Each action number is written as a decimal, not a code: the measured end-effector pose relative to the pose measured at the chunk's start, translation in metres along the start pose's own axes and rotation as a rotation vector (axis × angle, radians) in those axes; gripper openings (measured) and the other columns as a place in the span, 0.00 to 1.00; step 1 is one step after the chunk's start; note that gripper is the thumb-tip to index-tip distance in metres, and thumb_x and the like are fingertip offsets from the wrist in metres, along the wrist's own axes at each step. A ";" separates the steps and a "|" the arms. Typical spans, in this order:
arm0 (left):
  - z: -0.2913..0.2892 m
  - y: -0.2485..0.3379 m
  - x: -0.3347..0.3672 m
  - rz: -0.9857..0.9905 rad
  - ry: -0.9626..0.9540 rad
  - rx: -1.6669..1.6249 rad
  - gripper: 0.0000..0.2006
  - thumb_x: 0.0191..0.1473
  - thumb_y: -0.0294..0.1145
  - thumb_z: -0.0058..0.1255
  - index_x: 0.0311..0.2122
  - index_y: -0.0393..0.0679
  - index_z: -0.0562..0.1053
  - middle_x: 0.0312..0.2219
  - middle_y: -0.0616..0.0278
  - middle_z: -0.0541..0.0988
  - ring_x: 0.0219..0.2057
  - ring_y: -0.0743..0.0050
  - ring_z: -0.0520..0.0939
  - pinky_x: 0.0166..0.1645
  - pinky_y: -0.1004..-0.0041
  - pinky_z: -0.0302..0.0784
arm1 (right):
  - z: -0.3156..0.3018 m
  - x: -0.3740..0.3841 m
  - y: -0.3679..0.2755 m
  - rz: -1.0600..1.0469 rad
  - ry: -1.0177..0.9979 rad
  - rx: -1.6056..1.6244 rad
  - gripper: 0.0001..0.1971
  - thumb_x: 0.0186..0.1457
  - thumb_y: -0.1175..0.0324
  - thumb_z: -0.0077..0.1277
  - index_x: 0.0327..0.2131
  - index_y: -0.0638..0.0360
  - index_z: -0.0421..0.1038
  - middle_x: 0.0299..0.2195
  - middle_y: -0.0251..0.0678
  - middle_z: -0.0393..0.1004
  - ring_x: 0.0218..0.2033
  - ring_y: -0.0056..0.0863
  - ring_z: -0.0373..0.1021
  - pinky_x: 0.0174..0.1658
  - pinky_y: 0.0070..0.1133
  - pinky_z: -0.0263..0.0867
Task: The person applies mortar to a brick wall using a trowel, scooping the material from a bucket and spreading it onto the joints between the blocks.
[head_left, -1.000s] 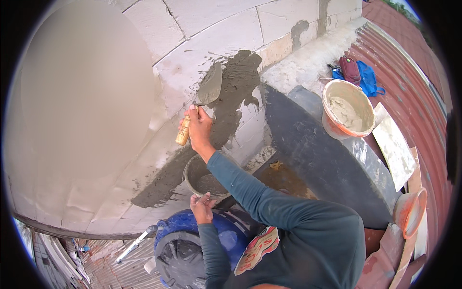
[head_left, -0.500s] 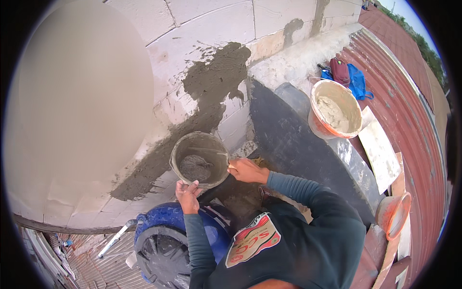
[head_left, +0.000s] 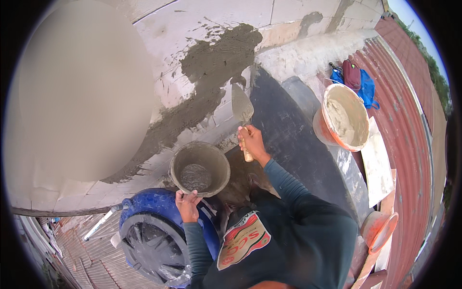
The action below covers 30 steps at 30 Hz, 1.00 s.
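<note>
A person's right hand (head_left: 252, 143), fingers wrapped around a pale wooden handle, held a pointed trowel with a grey metal blade (head_left: 241, 103) in the gap between a round grey mortar bucket (head_left: 219, 166) and a dark flat slab (head_left: 288, 139). The trowel's long axis ran away from the body — handle end nearest the wearer, tip forward and slightly left, toward a white block wall (head_left: 236, 14). Whether the tip touched the wall could not be told. The left hand (head_left: 188, 204) gripped the bucket's near rim, fingers closed on it; wet grey mortar (head_left: 195, 177) lay inside. A dark, irregular mortar patch (head_left: 211, 58) spread across the wall — left of the trowel and beyond the bucket.
</note>
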<state>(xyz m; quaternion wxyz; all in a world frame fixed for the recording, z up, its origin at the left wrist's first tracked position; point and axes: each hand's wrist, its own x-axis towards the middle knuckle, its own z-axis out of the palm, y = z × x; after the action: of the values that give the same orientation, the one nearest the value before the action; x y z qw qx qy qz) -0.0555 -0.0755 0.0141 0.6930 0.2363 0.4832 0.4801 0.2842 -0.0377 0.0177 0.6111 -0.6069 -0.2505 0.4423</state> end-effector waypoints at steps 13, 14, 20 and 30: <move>-0.004 0.010 -0.016 0.012 0.098 0.070 0.17 0.48 0.12 0.55 0.38 0.47 0.67 0.34 0.58 0.81 0.33 0.62 0.85 0.39 0.58 0.86 | 0.120 0.137 -0.126 -0.079 -0.163 1.118 0.21 0.67 0.42 0.36 0.34 0.50 0.61 0.19 0.30 0.62 0.17 0.21 0.61 0.19 0.23 0.61; 0.000 0.011 -0.014 0.011 0.100 0.077 0.17 0.48 0.12 0.55 0.39 0.47 0.66 0.35 0.58 0.81 0.33 0.62 0.85 0.39 0.58 0.86 | 0.135 0.125 -0.145 -0.073 -0.169 1.053 0.21 0.66 0.43 0.37 0.34 0.50 0.62 0.19 0.30 0.61 0.16 0.21 0.60 0.18 0.23 0.61; 0.012 0.011 0.008 0.007 0.045 0.054 0.15 0.49 0.12 0.53 0.37 0.47 0.67 0.33 0.59 0.80 0.32 0.65 0.85 0.38 0.59 0.86 | 0.135 0.092 -0.149 -0.238 -0.158 0.438 0.22 0.67 0.46 0.37 0.30 0.56 0.64 0.17 0.31 0.64 0.12 0.20 0.61 0.15 0.23 0.61; 0.031 0.004 0.011 -0.003 0.064 0.056 0.15 0.49 0.13 0.53 0.36 0.48 0.68 0.30 0.62 0.80 0.30 0.66 0.85 0.34 0.60 0.86 | 0.032 0.192 -0.059 -0.030 0.170 0.451 0.21 0.66 0.48 0.39 0.27 0.55 0.64 0.18 0.32 0.65 0.14 0.23 0.63 0.17 0.28 0.62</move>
<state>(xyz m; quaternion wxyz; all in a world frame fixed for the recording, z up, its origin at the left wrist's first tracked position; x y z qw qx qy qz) -0.0284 -0.0600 0.0253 0.6711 0.2392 0.5188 0.4726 0.3641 0.1483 0.0349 0.7565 -0.4863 -0.1018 0.4252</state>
